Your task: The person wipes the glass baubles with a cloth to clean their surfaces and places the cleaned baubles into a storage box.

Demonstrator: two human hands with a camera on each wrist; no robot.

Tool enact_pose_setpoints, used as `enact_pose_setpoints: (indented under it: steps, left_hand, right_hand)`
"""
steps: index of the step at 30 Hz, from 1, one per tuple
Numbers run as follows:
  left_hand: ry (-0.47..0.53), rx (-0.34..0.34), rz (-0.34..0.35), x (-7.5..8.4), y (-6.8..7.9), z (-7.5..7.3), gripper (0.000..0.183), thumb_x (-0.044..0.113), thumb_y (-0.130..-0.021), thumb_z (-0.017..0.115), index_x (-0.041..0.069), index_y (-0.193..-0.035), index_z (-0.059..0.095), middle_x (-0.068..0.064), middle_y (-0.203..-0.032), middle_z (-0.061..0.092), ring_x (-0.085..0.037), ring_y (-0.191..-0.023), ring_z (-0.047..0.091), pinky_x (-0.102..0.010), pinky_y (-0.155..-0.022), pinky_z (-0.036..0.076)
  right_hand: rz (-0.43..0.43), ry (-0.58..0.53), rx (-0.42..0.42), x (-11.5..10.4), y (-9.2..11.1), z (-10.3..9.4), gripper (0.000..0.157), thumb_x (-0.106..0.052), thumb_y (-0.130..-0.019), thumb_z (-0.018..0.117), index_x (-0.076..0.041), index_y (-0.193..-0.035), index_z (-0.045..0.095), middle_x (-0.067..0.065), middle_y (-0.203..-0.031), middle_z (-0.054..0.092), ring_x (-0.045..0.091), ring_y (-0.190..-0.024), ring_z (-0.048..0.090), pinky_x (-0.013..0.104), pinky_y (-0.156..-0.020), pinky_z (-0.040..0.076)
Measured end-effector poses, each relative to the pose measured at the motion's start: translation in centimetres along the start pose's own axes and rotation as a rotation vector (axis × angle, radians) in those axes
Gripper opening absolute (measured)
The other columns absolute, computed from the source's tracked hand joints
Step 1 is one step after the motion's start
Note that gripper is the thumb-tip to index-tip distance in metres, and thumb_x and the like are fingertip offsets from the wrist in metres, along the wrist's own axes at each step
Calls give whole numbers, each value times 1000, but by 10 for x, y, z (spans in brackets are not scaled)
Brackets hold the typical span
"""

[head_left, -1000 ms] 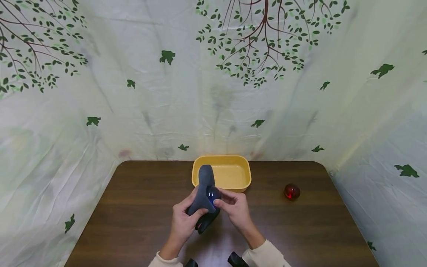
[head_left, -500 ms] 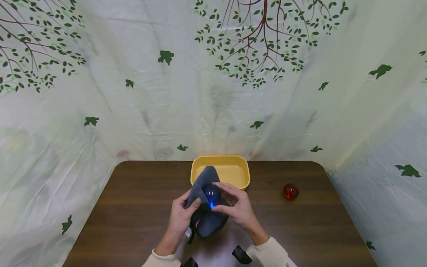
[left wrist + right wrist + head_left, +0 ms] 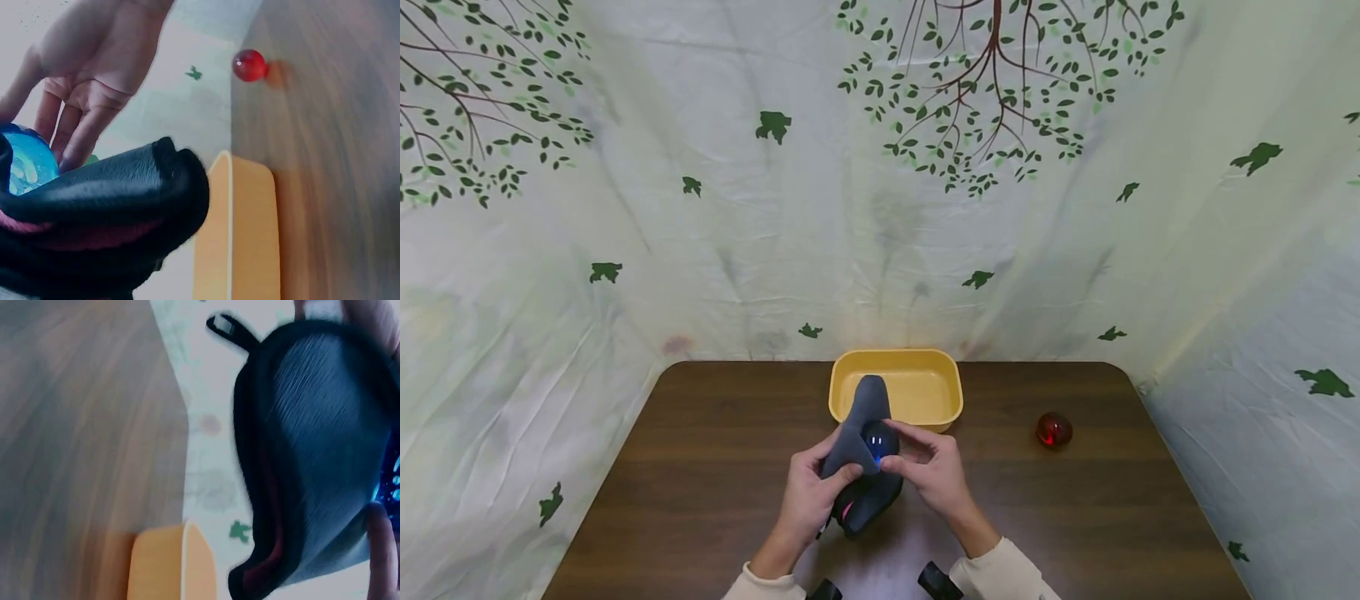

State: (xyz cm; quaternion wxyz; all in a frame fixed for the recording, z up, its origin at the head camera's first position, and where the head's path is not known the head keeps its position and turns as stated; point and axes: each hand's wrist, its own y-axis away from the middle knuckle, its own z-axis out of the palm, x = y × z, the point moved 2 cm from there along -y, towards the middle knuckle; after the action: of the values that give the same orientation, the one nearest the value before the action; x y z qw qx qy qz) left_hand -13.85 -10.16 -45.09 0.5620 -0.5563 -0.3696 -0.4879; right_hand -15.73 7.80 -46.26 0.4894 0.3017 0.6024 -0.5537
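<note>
My left hand (image 3: 808, 496) grips a dark slate-blue padded mitt (image 3: 868, 400) with black edging, a pink lining and a small loop. Folds of the mitt (image 3: 325, 437) wrap around a glossy see-through blue ball (image 3: 880, 437). From the right, my right hand (image 3: 932, 471) pinches the ball between thumb and fingers. In the left wrist view the blue ball (image 3: 28, 162) shows above the mitt's edge, against the right hand's fingers. Part of the ball is hidden by the mitt. Both hands are above the front of the yellow tub (image 3: 952, 398).
A see-through red ball (image 3: 1055, 430) rests on the brown wooden table (image 3: 1097, 508) to the right. The tub stands near the table's back edge. Behind it hangs a pale curtain (image 3: 865, 208) printed with leaves and branches.
The mitt spread wider around the blue ball half a second ago, showing more of it, then folded narrower again. Both hands keep nearly the same place. The tub and red ball stay put.
</note>
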Motion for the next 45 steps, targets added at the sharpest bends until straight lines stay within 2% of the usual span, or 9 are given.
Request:
enact_pose_setpoints:
  steps: [8,12,19,24,28,34,36,40,45]
  left_hand:
    - [-167,-15,211,0,-2,-3,57,-13,-73,74,-12,-127,55,-25,-130,54,-9,-121,52,-19,-99,41]
    - [-188,49,122,3,0,-3,56,-11,-76,73,-8,-129,56,-23,-128,56,-5,-114,57,-17,-93,45]
    - [-32,124,-102,6,3,-2,45,-5,-87,65,-15,-129,51,-36,-117,58,-9,-90,67,-23,-77,55]
    - [-22,125,-140,1,5,-4,40,-4,-88,64,-16,-126,53,-34,-111,62,-12,-86,68,-27,-75,56]
    - [-115,62,-35,-3,4,-7,49,-8,-82,69,-11,-129,54,-30,-122,59,-8,-98,65,-22,-81,54]
    - [-295,-20,263,-5,1,-11,60,-10,-70,78,-8,-127,58,-23,-128,57,-14,-119,54,-17,-97,43]
    - [-318,-18,281,-5,1,-10,59,-9,-71,78,-7,-126,59,-22,-128,58,-17,-119,54,-18,-98,42]
    - [-249,45,104,-5,1,-7,56,-5,-77,75,-6,-129,56,-23,-127,58,-13,-111,60,-18,-91,47]
    - [-28,118,-134,-1,2,-3,43,-2,-90,64,-14,-129,52,-24,-111,66,-9,-89,67,-24,-76,55]
  right_hand:
    - [183,-62,63,-1,2,7,39,-7,-89,68,15,-120,59,34,-112,62,14,-91,69,32,-77,56]
    - [108,-130,38,0,3,9,51,-5,-84,74,17,-124,54,35,-122,56,16,-104,65,31,-87,52]
    - [-200,-96,-75,4,1,11,57,6,-78,75,17,-128,50,27,-128,56,23,-122,55,33,-98,45]
    - [-167,-8,-51,8,3,13,57,6,-76,77,12,-128,54,25,-127,58,23,-118,58,33,-96,48]
    - [8,24,24,8,5,14,51,1,-79,76,11,-126,57,27,-123,60,23,-106,64,32,-87,53]
    - [267,-57,65,6,2,15,42,-8,-88,69,15,-121,58,31,-113,62,22,-95,69,34,-78,56]
    - [304,-110,60,5,1,15,42,-9,-89,69,16,-121,57,33,-111,62,21,-92,69,36,-77,56]
    - [235,-134,53,3,-1,14,46,-4,-84,73,16,-122,56,34,-116,59,17,-96,68,33,-82,55]
    - [-6,-142,0,3,-3,13,55,11,-74,76,16,-125,54,28,-126,58,21,-116,59,32,-95,47]
